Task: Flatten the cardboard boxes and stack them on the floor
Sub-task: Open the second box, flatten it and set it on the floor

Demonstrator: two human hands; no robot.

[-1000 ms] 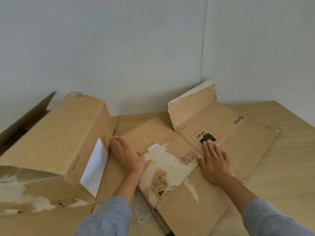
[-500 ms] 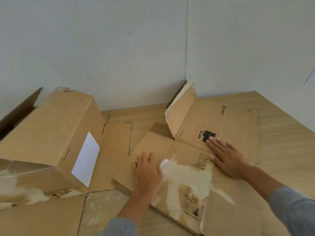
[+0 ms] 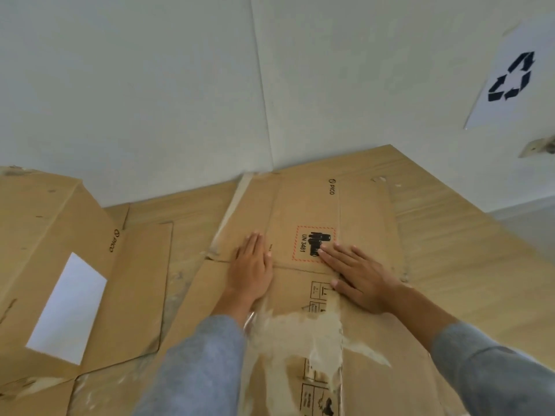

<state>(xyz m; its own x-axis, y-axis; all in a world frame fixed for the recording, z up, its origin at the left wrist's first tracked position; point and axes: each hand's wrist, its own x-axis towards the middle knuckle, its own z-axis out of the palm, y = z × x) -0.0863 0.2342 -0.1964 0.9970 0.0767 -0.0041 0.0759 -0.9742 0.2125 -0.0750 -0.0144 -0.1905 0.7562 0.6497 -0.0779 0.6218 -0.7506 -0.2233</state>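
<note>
A flattened cardboard box (image 3: pixel 363 223) lies on the wooden floor, reaching into the room's corner. It bears a red-dashed UN 3481 label and torn white tape patches near me. My left hand (image 3: pixel 251 268) presses flat on it, palm down, left of the label. Flat too, my right hand (image 3: pixel 359 280) lies with its fingertips on the label's lower edge. Neither hand grips anything. At the left stands a second cardboard box (image 3: pixel 45 253), still in box shape, with a white label on its side and one flap lying open on the floor.
White walls meet in a corner (image 3: pixel 270 145) just behind the flattened box. A paper sheet with a recycling symbol (image 3: pixel 510 76) hangs on the right wall. Bare wooden floor (image 3: pixel 468 250) extends to the right.
The raised flap at the box's far end has gone down flat. My left hand moved forward and right onto that flap. The view has tilted up and shifted right.
</note>
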